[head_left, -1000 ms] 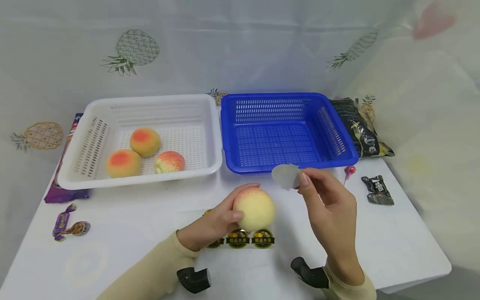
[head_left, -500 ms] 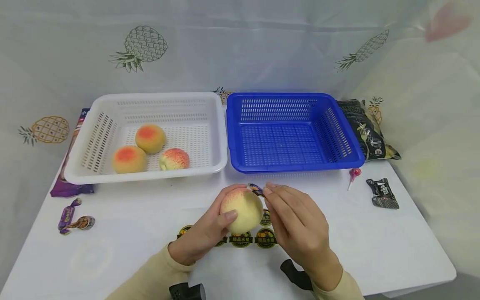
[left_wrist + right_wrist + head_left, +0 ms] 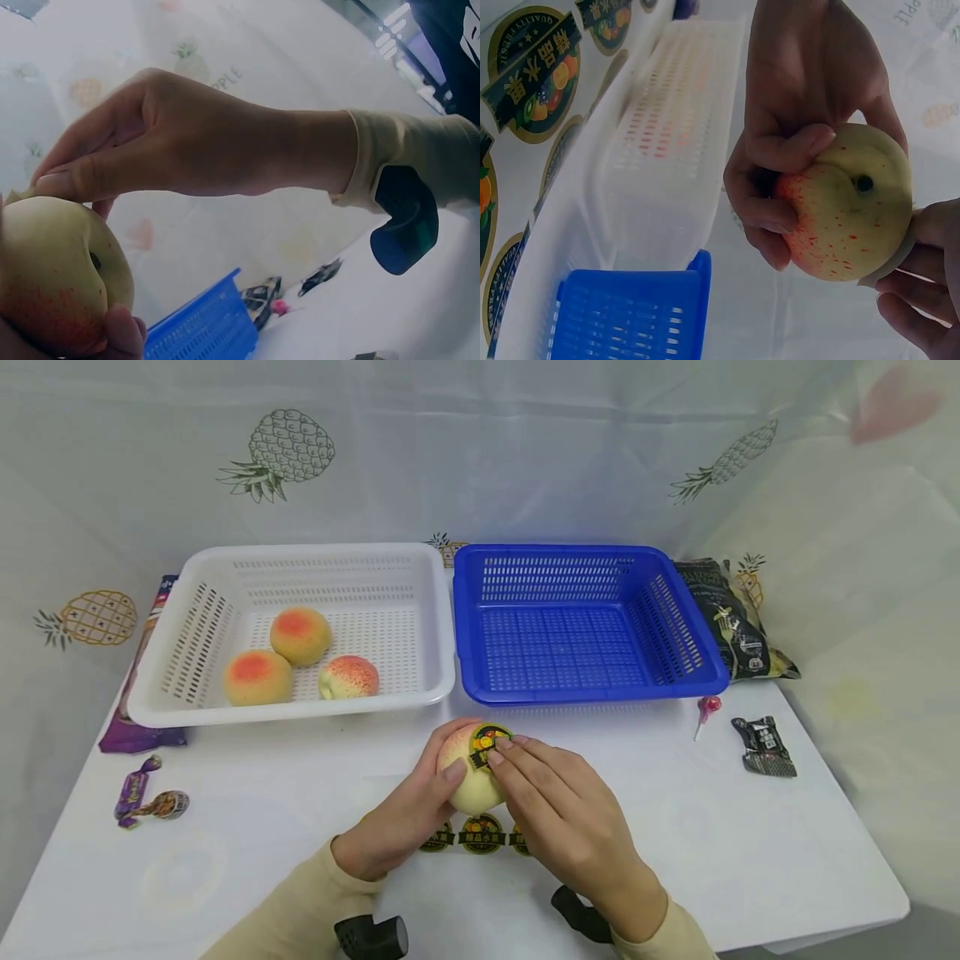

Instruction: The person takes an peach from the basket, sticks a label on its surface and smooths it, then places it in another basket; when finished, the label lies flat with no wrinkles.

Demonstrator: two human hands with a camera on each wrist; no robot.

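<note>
My left hand [image 3: 401, 818] grips a pale yellow peach [image 3: 471, 792] with a red blush, held above the table in front of me. A round black-and-gold sticker [image 3: 483, 739] with fruit printed on it lies against the peach's upper right side. The right hand [image 3: 577, 827] has its fingertips at the sticker's right edge. In the left wrist view, that hand's thumb and fingers pinch the sticker's edge at the peach. The right wrist view shows left fingers curled round the peach [image 3: 855, 217] and the sticker's grey edge [image 3: 892, 262] beside the right fingers.
Under the hands lies a sheet of matching stickers [image 3: 482, 835]. Behind stand a white basket [image 3: 300, 717] with three peaches and a blue basket [image 3: 592, 696]. Wrapped candies [image 3: 135, 789] lie left; a lollipop [image 3: 708, 706], black packet [image 3: 765, 747] and snack bag [image 3: 738, 627] lie right.
The right hand has brought the sticker left and down to the peach, turning its printed face upward. The left hand has moved the peach slightly left.
</note>
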